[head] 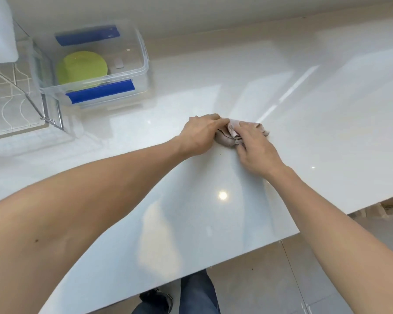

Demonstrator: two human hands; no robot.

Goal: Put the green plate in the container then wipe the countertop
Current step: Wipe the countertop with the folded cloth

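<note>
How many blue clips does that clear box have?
2. One blue clip sits on the far side of the clear container; the other blue clip is on its near side. No others show.

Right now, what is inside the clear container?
The green plate leans inside the container, beside a small white object. The plate's lower edge is hidden behind the blue clip.

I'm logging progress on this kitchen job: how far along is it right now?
Done: the green plate already lies inside the clear container. In hand: the left hand and right hand both hold a bunched cloth on the countertop. Left: wiping the countertop; how much has been covered cannot be told.
</note>
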